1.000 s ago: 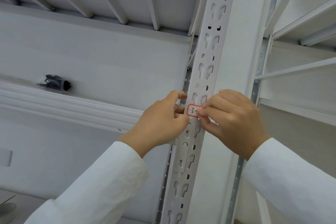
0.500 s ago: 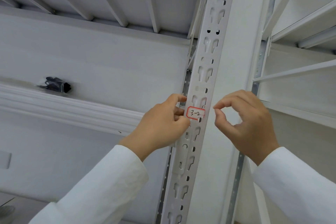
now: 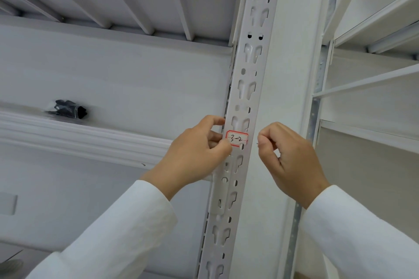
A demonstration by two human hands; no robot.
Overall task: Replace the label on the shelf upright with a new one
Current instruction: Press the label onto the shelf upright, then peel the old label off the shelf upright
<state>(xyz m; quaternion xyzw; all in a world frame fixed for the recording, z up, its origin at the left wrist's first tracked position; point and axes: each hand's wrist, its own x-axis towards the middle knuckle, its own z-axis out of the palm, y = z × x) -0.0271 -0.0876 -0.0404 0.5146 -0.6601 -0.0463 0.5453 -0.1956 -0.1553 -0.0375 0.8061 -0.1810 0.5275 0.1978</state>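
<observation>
A small white label (image 3: 238,139) with a red border and handwritten "3-2" lies flat on the white slotted shelf upright (image 3: 248,88), about mid-height. My left hand (image 3: 199,154) is at the label's left edge, thumb over its lower left corner and fingertips behind the upright's edge. My right hand (image 3: 288,156) hovers just right of the upright, clear of the label, thumb and forefinger pinched together. Whether anything is between those fingertips is too small to tell.
Ribbed undersides of a white shelf (image 3: 136,2) run overhead. A black bundled object (image 3: 70,108) rests on the ledge at left. A white column (image 3: 294,97) stands right of the upright, with another shelving frame (image 3: 374,79) beyond it.
My right hand has let go of the label's right side, drawn back to the right and closed its fingertips. My left hand stays at the label's left edge. The label stays on the upright.
</observation>
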